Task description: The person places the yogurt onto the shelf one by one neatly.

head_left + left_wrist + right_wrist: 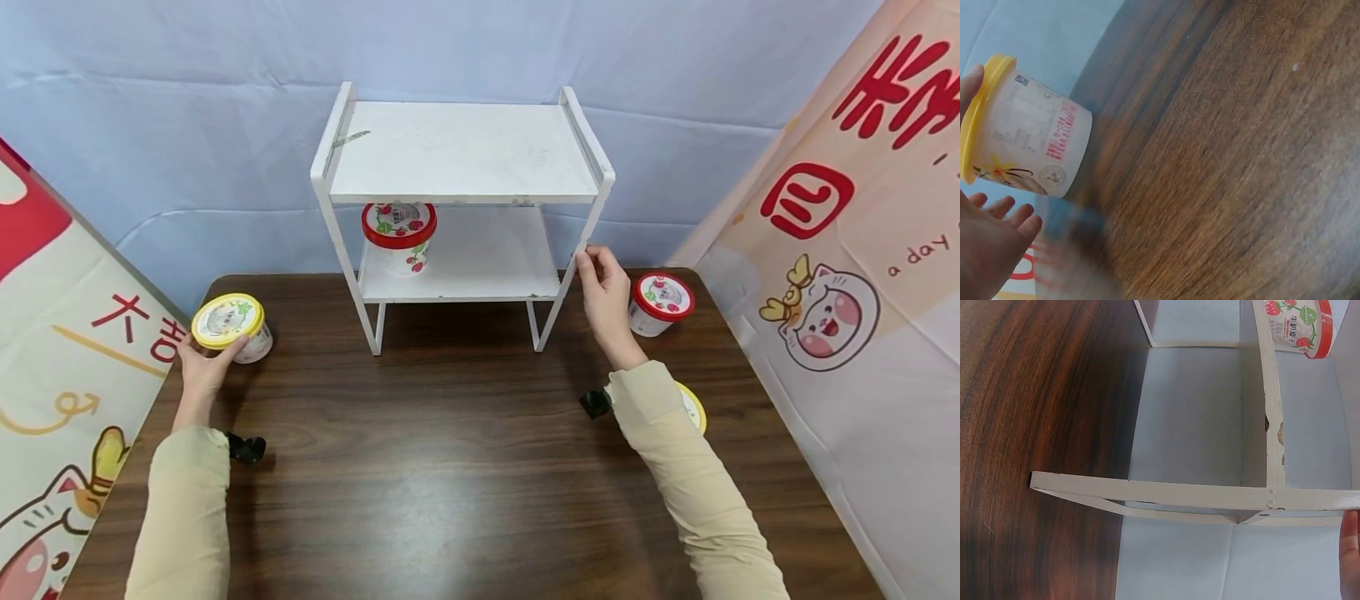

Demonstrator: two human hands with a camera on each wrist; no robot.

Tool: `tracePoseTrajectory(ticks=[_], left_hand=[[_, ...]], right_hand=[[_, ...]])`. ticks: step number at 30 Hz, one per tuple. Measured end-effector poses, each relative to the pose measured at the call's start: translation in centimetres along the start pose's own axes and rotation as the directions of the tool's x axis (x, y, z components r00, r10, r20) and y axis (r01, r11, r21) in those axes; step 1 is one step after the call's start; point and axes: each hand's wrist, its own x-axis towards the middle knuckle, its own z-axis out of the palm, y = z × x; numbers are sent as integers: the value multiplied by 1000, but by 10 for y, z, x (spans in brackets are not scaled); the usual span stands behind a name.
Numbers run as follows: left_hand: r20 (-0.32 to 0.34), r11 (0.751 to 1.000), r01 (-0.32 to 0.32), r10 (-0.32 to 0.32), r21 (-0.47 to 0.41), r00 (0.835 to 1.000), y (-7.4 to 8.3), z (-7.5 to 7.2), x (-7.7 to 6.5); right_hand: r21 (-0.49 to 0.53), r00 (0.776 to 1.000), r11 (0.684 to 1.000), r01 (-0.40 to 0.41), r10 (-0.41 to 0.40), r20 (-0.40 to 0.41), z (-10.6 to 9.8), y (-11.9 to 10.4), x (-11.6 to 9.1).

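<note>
At the table's left edge, my left hand [201, 373] holds a white tub with a yellow lid [228, 321], thumb and forefinger on either side of the lid. The left wrist view has this tub [1035, 131] from the side, the thumb at its lid and other fingers spread below it. My right hand [609, 300] pinches the right front post of a white two-tier shelf [465, 150] between thumb and fingers. In the right wrist view, fingers [1350, 556] touch the shelf frame [1210, 495]. A red-lidded tub [399, 237] stands on the lower tier, towards the left.
Right of my right hand, another red-lidded tub [660, 304] stands on the brown wooden table [420, 467]. A yellow lid [692, 407] shows partly behind my right sleeve. Pale cloth [210, 150] hangs behind the shelf, and printed banners [825, 250] flank both sides.
</note>
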Motion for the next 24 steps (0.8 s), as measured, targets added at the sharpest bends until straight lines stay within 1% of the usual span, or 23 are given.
tracePoseTrajectory(ticks=[4, 6, 11, 18, 24], left_hand=[[-6, 1000, 3, -3, -9, 1000, -2, 1, 1], [-2, 999, -5, 5, -33, 1000, -3, 2, 2], [3, 997, -2, 2, -80, 1000, -1, 4, 5], [-38, 998, -16, 14, -55, 999, -4, 6, 10], [-65, 997, -22, 18, -72, 998, -5, 10, 12]], right_hand=[[2, 1000, 1000, 0, 0, 4, 0, 0, 0], [-2, 1000, 1000, 4, -4, 3, 0, 0, 0], [-13, 1000, 1000, 8, -8, -2, 0, -1, 0], [-1, 1000, 1000, 11, -11, 16, -1, 0, 0], [0, 1000, 1000, 7, -7, 15, -1, 0, 0]])
